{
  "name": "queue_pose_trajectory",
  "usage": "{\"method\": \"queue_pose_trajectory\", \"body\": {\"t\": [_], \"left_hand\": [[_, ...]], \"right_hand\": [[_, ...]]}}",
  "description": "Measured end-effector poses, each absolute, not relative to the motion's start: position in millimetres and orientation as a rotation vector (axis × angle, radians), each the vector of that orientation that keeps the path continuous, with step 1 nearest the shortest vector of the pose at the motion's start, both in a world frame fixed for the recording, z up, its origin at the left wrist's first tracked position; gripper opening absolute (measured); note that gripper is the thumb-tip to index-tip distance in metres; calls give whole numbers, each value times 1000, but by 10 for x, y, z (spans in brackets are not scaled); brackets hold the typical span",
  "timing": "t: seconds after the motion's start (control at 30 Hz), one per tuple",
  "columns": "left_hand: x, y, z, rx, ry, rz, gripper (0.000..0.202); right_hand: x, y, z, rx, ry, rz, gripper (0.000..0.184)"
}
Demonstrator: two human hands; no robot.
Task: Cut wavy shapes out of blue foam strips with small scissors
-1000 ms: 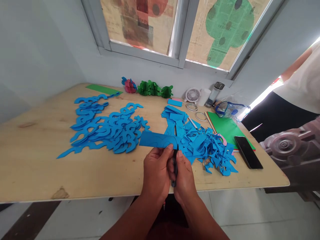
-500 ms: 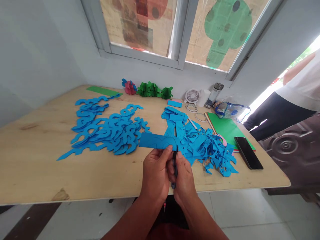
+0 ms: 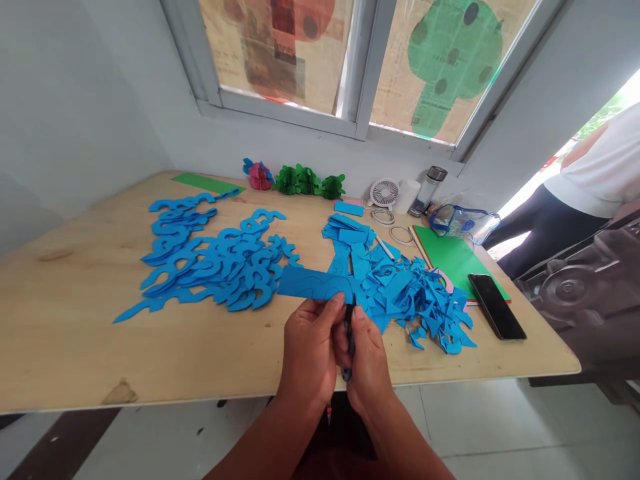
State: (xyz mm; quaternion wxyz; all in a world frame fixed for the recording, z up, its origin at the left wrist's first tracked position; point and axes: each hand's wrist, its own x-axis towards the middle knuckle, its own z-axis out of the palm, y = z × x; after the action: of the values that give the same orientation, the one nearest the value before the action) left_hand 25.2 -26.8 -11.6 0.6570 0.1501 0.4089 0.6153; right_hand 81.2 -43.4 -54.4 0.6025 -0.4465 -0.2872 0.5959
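My left hand [image 3: 313, 347] pinches a blue paper strip [image 3: 313, 283] near its right end; curved lines are drawn on the strip. Close beside it, my right hand [image 3: 369, 353] is closed around dark-handled scissors [image 3: 350, 333], whose blades meet the strip's right end. Most of the blades is hidden by the paper and fingers. Left of my hands lies a pile of wavy blue paper cut-outs [image 3: 215, 267]. A heap of blue paper scraps [image 3: 400, 293] spreads to the right, just beyond my right hand.
A phone [image 3: 497, 307] lies near the right edge, by green paper sheets [image 3: 450, 260]. Along the wall stand green paper decorations [image 3: 305, 180], a small fan [image 3: 385, 193] and a bottle [image 3: 427, 191]. A person [image 3: 575, 173] stands beyond the table at right.
My hands, the scissors and the strip stay almost in place, with only a slight shift at the cut. The person at right has moved a little.
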Motion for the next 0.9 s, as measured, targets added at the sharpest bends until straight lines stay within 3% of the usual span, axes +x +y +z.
{"method": "queue_pose_trajectory", "body": {"t": [0.9], "left_hand": [[184,-250,-147,263,876,1409,20]], "right_hand": [[781,-460,-547,-1023,-689,1386,49]]}}
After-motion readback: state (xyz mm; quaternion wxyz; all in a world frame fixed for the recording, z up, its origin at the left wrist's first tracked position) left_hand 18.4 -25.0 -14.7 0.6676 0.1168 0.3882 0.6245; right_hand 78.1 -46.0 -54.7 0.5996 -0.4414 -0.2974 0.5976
